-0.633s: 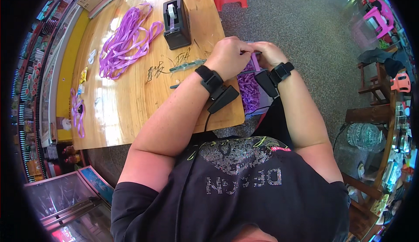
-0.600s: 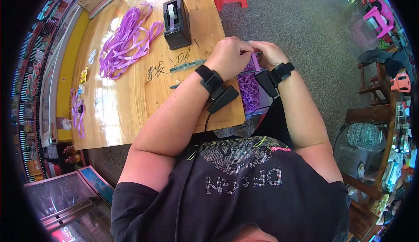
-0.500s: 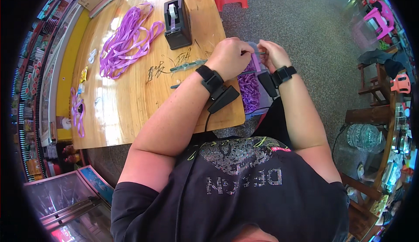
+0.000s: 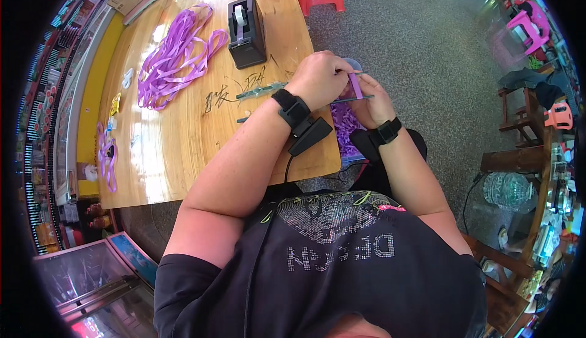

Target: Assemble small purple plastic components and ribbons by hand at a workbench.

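The left hand (image 4: 322, 80) is over the right edge of the table (image 4: 198, 149), its grip closed on two thin dark rods (image 4: 353, 100) that poke out past its fingers towards the right. A purple strip (image 4: 356, 86) spans the rods just beyond the table's right edge, its upper end at the left fingertips. The right hand (image 4: 375, 101) is cupped around the far ends of the rods, fingers bent and partly spread; I cannot tell whether its grip has hold of anything. Below the hands, beside that same edge, a pale plastic bin (image 4: 352, 63) contains many small purple pieces (image 4: 342, 132). On the table, a slim greenish item (image 4: 261, 91) lies just left of the left wrist, a black tape dispenser (image 4: 246, 33) stands near the right edge towards the far end, and a loose bundle of purple ribbon (image 4: 177, 60) lies between it and the left edge, where a smaller ribbon loop (image 4: 104, 149) rests near the near left corner
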{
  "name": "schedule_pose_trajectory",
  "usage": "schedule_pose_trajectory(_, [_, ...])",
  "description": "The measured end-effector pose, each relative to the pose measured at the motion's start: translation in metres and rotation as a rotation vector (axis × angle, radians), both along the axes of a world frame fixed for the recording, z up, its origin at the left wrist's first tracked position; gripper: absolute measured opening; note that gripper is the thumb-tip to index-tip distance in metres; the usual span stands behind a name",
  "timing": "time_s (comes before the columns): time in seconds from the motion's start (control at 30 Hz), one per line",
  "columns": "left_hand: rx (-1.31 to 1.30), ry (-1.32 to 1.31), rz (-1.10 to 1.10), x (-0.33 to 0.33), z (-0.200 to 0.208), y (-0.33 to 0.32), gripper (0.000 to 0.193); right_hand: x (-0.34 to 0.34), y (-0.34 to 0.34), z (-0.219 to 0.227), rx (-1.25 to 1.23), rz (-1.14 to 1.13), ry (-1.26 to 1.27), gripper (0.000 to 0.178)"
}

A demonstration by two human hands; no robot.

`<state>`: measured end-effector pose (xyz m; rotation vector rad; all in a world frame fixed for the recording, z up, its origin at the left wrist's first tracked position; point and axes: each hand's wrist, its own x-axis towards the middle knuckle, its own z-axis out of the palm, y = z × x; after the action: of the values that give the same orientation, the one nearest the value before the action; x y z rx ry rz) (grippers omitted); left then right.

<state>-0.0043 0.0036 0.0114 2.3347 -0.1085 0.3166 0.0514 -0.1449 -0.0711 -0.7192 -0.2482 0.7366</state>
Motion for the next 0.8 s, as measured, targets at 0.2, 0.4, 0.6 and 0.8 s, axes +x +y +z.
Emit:
schedule_pose_trajectory(0.2, [-0.012,-0.056,-0.017,0.0,-0.002,0.001,0.019,-0.005,-0.001,-0.011,-0.067,-0.063,-0.059,0.016])
schedule_pose_trajectory(0.4, [-0.032,-0.006,-0.026,0.0,0.0,0.0,0.02,-0.025,-0.006,-0.005,-0.109,-0.074,-0.16,0.009])
schedule_pose_trajectory(0.6, [-0.027,-0.012,-0.043,-0.001,0.002,-0.001,0.02,-0.038,-0.005,-0.005,-0.129,-0.205,-0.154,0.009])
schedule_pose_trajectory(0.8, [0.018,0.051,-0.051,-0.002,0.005,0.0,0.021,-0.049,-0.012,0.004,-0.186,-0.152,-0.067,0.011])
